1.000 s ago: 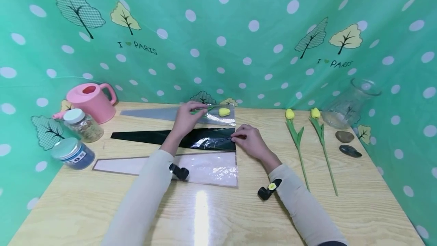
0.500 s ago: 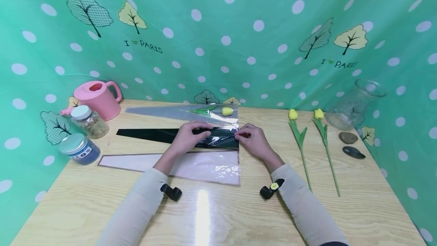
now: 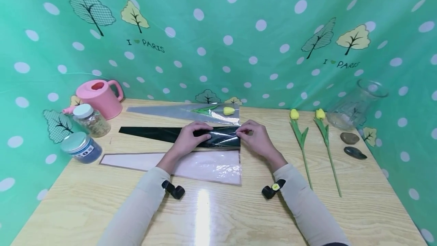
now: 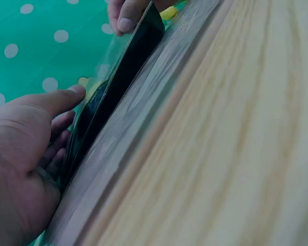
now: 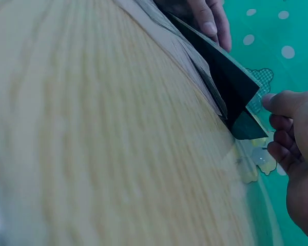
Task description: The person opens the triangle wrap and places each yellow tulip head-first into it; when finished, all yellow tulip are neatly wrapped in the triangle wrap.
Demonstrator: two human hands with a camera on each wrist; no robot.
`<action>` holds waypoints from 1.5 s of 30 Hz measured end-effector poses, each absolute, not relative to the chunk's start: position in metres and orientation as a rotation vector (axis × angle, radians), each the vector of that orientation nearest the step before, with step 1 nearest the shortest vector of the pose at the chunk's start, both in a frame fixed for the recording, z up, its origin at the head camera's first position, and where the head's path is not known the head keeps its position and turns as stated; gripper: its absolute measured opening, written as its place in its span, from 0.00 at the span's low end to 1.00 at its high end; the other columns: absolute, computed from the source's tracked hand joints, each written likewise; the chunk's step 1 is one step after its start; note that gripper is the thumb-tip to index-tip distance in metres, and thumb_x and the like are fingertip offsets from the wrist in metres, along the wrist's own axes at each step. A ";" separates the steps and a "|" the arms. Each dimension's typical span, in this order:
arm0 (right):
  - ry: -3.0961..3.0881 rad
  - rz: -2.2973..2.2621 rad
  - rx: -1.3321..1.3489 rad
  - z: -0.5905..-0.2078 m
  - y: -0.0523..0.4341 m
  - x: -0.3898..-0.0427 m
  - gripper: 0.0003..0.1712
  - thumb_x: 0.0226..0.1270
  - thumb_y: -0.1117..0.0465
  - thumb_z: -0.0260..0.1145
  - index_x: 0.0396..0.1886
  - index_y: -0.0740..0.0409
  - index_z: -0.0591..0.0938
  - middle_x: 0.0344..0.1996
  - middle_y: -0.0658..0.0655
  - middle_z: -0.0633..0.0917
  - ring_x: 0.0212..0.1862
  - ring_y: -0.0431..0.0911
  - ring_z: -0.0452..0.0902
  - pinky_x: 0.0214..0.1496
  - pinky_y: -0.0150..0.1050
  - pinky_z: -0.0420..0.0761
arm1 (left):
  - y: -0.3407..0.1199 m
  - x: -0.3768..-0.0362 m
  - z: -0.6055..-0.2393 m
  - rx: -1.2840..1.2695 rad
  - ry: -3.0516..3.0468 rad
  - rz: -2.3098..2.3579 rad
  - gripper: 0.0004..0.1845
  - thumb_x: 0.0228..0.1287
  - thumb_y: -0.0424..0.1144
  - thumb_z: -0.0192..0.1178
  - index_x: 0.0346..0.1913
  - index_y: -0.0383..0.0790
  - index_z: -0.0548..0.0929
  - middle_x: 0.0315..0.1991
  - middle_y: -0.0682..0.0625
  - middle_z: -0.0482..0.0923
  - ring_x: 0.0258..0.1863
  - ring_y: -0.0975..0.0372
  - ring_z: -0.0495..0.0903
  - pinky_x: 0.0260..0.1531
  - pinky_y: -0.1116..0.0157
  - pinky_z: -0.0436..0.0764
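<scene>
From the head view, the black sleeve [image 3: 181, 135] lies across the middle of the wooden table [image 3: 239, 208], its wide end pointing right. The left hand [image 3: 189, 138] holds the sleeve near its middle with curled fingers, and the right hand [image 3: 257, 138] pinches the wide right edge, which is a little lifted from the table. Farther away lies a clear sleeve [image 3: 186, 112] that already has a yellow tulip [image 3: 228, 111] inside, and nearer to the person lies a pink sleeve [image 3: 177, 165]. Two loose tulips [image 3: 308, 139] lie to the right, well apart from the hands.

In the left wrist view, the left hand [image 4: 25, 164] has its thumb on the near face of the black sleeve [image 4: 120, 82] and its fingers behind it, so it grasps the film. The film stands tilted up from the table.

In the right wrist view, the right hand [image 5: 295, 143] holds the corner of the black sleeve [image 5: 228, 87] between thumb and curled fingers; the exact contact is partly hidden.

I judge that the step is to open the mouth of the sleeve. To do it well, the two layers should be separated gently at the wide edge, while the left hand keeps the body steady, because the thin film creases easily.
</scene>
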State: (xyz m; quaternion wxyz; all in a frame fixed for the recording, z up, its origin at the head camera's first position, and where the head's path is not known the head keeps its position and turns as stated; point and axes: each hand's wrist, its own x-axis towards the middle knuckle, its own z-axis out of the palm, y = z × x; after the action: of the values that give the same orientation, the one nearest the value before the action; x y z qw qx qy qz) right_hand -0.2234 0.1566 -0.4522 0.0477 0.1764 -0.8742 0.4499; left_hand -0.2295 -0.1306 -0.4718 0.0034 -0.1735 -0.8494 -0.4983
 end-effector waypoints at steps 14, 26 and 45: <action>-2.538 1.348 0.615 -0.448 0.156 -0.225 0.04 0.64 0.65 0.75 0.38 0.56 0.91 0.39 0.53 0.87 0.41 0.44 0.80 0.44 0.40 0.85 | -0.130 -0.230 -0.473 -0.527 -2.722 -1.442 0.14 0.67 0.45 0.71 0.54 0.51 0.90 0.57 0.52 0.85 0.64 0.54 0.80 0.71 0.50 0.73; -2.511 1.346 0.616 -0.447 0.155 -0.226 0.04 0.64 0.65 0.76 0.38 0.57 0.91 0.38 0.53 0.87 0.40 0.44 0.80 0.43 0.43 0.84 | -0.131 -0.228 -0.474 -0.522 -2.738 -1.392 0.12 0.67 0.48 0.71 0.51 0.54 0.91 0.54 0.54 0.86 0.62 0.55 0.80 0.70 0.51 0.74; -2.602 1.433 0.342 -0.417 0.194 -0.197 0.16 0.71 0.61 0.71 0.56 0.57 0.86 0.45 0.56 0.88 0.47 0.41 0.81 0.53 0.31 0.82 | -0.123 -0.222 -0.466 -0.395 -2.616 -1.392 0.06 0.65 0.41 0.72 0.44 0.49 0.94 0.46 0.51 0.89 0.54 0.55 0.84 0.63 0.52 0.78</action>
State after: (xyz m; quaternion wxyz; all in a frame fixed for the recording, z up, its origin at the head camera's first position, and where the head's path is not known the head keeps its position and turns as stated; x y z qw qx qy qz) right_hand -0.1974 0.1936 -0.4172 0.0758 0.1139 -0.8678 0.4778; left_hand -0.2223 -0.1233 -0.4661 0.0759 -0.1316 -0.8726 -0.4643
